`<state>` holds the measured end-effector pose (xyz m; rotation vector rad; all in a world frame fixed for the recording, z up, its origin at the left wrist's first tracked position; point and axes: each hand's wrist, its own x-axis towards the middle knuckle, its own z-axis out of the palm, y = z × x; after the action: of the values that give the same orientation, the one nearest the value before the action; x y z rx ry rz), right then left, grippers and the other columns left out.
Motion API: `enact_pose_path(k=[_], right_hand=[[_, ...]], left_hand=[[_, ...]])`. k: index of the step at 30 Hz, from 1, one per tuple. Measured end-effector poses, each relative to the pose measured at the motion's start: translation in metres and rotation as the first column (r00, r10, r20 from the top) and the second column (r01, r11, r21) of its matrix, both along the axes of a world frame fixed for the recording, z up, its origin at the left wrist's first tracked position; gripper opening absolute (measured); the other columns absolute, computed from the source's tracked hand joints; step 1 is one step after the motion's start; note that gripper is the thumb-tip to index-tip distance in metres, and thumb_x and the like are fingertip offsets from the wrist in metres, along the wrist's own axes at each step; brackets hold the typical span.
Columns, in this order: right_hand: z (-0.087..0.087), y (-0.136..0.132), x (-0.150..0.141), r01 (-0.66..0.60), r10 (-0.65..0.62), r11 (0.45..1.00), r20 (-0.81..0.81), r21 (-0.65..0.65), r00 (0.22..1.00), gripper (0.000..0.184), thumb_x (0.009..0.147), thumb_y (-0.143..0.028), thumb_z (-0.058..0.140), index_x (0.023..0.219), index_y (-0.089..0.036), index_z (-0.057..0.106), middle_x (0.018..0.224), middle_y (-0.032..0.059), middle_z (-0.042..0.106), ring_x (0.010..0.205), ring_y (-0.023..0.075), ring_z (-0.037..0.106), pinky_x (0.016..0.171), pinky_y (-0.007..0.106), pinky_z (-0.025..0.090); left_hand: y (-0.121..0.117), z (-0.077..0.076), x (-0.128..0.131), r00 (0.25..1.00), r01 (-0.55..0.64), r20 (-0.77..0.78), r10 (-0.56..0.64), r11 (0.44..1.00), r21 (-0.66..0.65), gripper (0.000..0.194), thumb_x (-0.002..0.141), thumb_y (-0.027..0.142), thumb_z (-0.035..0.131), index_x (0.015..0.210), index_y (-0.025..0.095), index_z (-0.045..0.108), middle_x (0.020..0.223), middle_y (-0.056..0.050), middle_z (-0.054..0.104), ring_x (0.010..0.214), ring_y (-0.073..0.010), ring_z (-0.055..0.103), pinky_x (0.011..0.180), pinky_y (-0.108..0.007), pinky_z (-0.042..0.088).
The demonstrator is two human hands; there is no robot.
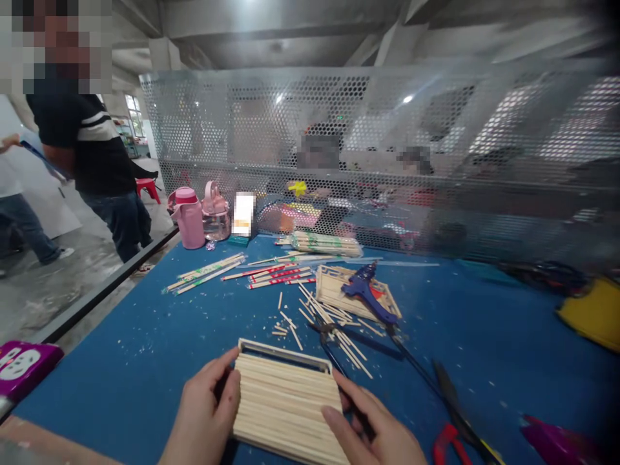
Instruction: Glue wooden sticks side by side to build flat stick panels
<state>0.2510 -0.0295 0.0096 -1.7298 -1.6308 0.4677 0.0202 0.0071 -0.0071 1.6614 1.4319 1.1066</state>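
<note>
A small box-like frame built of pale wooden sticks [285,407] is held between both hands at the table's near edge. Its face is a row of sticks laid side by side, with an open slot along the far end. My left hand [208,407] grips its left side, thumb at the edge. On the right side, my right hand [372,420] has its thumb on the stick face and fingers around the edge. Just beyond lie loose cut sticks [351,352] and dark-handled pliers [328,330]. A blue glue gun [363,292] rests on another stick-built piece [332,290].
Wrapped chopsticks [206,272] and a bundled pack [324,243] lie farther back. A pink bottle [190,219], a clear jug [216,216] and a phone [243,213] stand at the back left. Red-handled scissors [450,445] lie right. Behind rises a perforated metal screen [271,129]; a person [97,142] stands left.
</note>
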Motion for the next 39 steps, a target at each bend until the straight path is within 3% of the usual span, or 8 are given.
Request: enact_pose_path(k=[8,11,15,19,23,29,34,39], right_hand=[[-0.004,-0.001,-0.002,0.056,-0.064,0.992,-0.068,-0.114,0.996,0.052,0.073,-0.047,0.054,0.114,-0.015,0.061,0.076,0.0030,0.069,0.063,0.0150,0.064,0.056,0.020,0.051],[-0.003,0.001,0.000,0.058,-0.066,0.993,-0.078,-0.100,0.995,0.051,0.071,-0.047,0.056,0.112,-0.016,0.062,0.076,0.0029,0.069,0.062,0.0149,0.064,0.055,0.020,0.051],[0.001,0.002,0.002,0.027,-0.034,0.994,-0.059,-0.103,0.998,0.050,0.071,-0.046,0.057,0.111,-0.017,0.062,0.073,0.0017,0.068,0.060,0.0146,0.062,0.053,0.020,0.051],[0.002,0.002,0.002,0.020,-0.026,0.992,-0.050,-0.121,0.998,0.049,0.073,-0.045,0.056,0.113,-0.018,0.061,0.077,0.0018,0.068,0.063,0.0154,0.063,0.054,0.020,0.051],[-0.002,-0.002,0.000,0.039,-0.041,0.998,-0.047,-0.050,0.998,0.046,0.074,-0.044,0.056,0.114,-0.022,0.060,0.088,0.0040,0.069,0.064,0.0155,0.062,0.054,0.021,0.051],[-0.009,-0.009,-0.013,0.149,-0.150,0.989,-0.117,-0.020,0.982,0.048,0.074,-0.044,0.056,0.112,-0.016,0.061,0.076,0.0039,0.066,0.056,0.0134,0.058,0.053,0.019,0.050],[-0.009,-0.009,-0.018,0.142,-0.146,0.989,-0.163,-0.037,0.976,0.043,0.077,-0.042,0.053,0.108,-0.013,0.061,0.078,0.0057,0.067,0.059,0.0141,0.060,0.052,0.019,0.050],[-0.008,-0.010,-0.015,0.118,-0.118,0.993,0.040,0.006,0.992,0.042,0.080,-0.040,0.048,0.114,-0.017,0.057,0.096,0.0080,0.068,0.081,0.0193,0.064,0.067,0.025,0.053]], left_hand=[[-0.005,0.016,0.006,0.996,0.002,0.088,0.008,0.994,-0.109,0.042,0.083,0.029,0.043,0.117,0.009,0.055,0.070,-0.004,0.063,0.061,-0.0129,0.056,0.055,-0.020,0.045],[-0.005,0.017,0.006,0.994,0.024,0.111,-0.012,0.994,-0.108,0.038,0.083,0.029,0.043,0.112,0.010,0.058,0.070,-0.004,0.062,0.063,-0.0129,0.056,0.058,-0.021,0.045],[-0.003,0.017,0.004,0.999,-0.035,0.039,0.039,0.994,-0.100,0.047,0.081,0.028,0.044,0.124,0.009,0.048,0.073,-0.005,0.062,0.062,-0.0138,0.056,0.058,-0.023,0.046],[-0.002,0.019,0.002,0.999,0.015,-0.041,-0.015,1.000,-0.012,0.037,0.082,0.024,0.043,0.115,0.016,0.059,0.085,-0.008,0.064,0.080,-0.0175,0.059,0.075,-0.028,0.046],[-0.004,0.019,0.000,0.994,0.033,-0.105,-0.031,0.999,0.013,0.036,0.084,0.026,0.041,0.114,0.018,0.060,0.077,-0.006,0.064,0.071,-0.0162,0.059,0.065,-0.025,0.047],[-0.004,0.015,-0.002,0.987,0.057,-0.149,-0.052,0.998,0.030,0.038,0.085,0.029,0.040,0.115,0.016,0.059,0.083,-0.007,0.066,0.072,-0.0160,0.060,0.065,-0.025,0.047],[-0.005,0.015,-0.004,0.981,0.050,-0.191,-0.042,0.998,0.036,0.038,0.085,0.030,0.040,0.114,0.017,0.059,0.087,-0.008,0.067,0.078,-0.0173,0.062,0.069,-0.026,0.048],[-0.005,0.016,-0.004,0.962,0.072,-0.268,-0.059,0.997,0.039,0.038,0.086,0.029,0.037,0.117,0.017,0.057,0.088,-0.010,0.068,0.078,-0.0181,0.063,0.069,-0.027,0.049]])
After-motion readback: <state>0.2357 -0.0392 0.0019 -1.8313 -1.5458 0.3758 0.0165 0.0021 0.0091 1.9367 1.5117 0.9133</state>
